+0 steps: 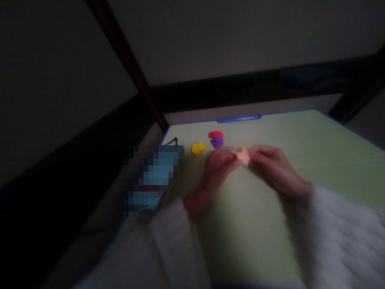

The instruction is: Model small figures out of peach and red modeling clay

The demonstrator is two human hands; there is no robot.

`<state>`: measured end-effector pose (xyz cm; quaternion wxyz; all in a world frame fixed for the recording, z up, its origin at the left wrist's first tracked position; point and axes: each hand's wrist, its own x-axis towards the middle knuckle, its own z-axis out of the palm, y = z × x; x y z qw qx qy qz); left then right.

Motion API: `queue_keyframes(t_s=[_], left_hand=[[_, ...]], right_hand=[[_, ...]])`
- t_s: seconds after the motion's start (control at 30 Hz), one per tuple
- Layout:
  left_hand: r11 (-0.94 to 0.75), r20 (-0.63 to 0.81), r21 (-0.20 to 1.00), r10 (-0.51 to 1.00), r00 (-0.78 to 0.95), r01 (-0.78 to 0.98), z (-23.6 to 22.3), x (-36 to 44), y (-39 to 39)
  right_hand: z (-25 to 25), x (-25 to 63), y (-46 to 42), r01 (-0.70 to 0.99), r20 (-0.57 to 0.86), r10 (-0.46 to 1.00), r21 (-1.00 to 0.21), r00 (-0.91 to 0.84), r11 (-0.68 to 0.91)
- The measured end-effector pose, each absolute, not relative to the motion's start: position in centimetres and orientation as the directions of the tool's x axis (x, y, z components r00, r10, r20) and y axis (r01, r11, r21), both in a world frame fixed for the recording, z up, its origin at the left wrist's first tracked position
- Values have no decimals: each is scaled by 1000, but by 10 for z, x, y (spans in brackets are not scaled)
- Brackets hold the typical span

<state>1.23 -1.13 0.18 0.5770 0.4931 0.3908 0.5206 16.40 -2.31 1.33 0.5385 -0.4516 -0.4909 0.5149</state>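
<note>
A flat, peach-orange piece of modelling clay (243,155) with pointed, star-like edges is held above the table between both hands. My left hand (219,164) pinches its left side, thumb and fingers closed. From the right, my right hand (272,166) grips the opposite edge between thumb and bent fingers. Just beyond my left hand lie a purple lump of clay (217,142) and a red lump (216,134), which appear to touch. Apart from them, farther left, sits a yellow lump (198,149). Motion and dim light blur the fingertips.
The pale yellow-green table (240,224) has a blue rim and a blue handle-like piece (239,119) at its far edge. A pixelated light-blue object (161,172) lies at the left, by a thin dark curved item (173,141). A wall stands behind.
</note>
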Motion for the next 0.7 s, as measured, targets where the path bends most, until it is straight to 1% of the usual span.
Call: queue_keyframes(t_s=[0.03, 0.1, 0.17, 0.2, 0.27, 0.33, 0.43, 0.6, 0.7], left_hand=[[-31, 62, 978, 988, 142, -208, 2, 12, -11], [-28, 54, 977, 992, 115, -213, 1, 11, -10], [-16, 41, 971, 994, 101, -238, 2, 11, -9], [-8, 35, 967, 994, 99, -254, 2, 11, -9], [9, 20, 960, 995, 101, -280, 3, 11, -9], [22, 8, 956, 995, 99, -291, 4, 11, -10], [25, 4, 955, 995, 95, -296, 4, 11, -11], [20, 11, 952, 995, 99, -306, 6, 10, -13], [24, 4, 954, 996, 91, -298, 6, 9, -12]], right_hand=[[14, 165, -23, -53, 111, 994, -992, 10, 111], [16, 166, -24, 127, 264, 964, -957, 18, 259], [19, 167, -26, 327, 429, 902, -848, -43, 418], [20, 168, -27, 404, 487, 869, -780, -86, 478], [22, 170, -28, 492, 553, 820, -677, -150, 547], [24, 171, -28, 517, 582, 792, -628, -185, 582], [24, 172, -29, 519, 603, 766, -591, -223, 617], [22, 172, -29, 521, 614, 745, -560, -262, 644], [21, 172, -27, 508, 597, 748, -566, -291, 650]])
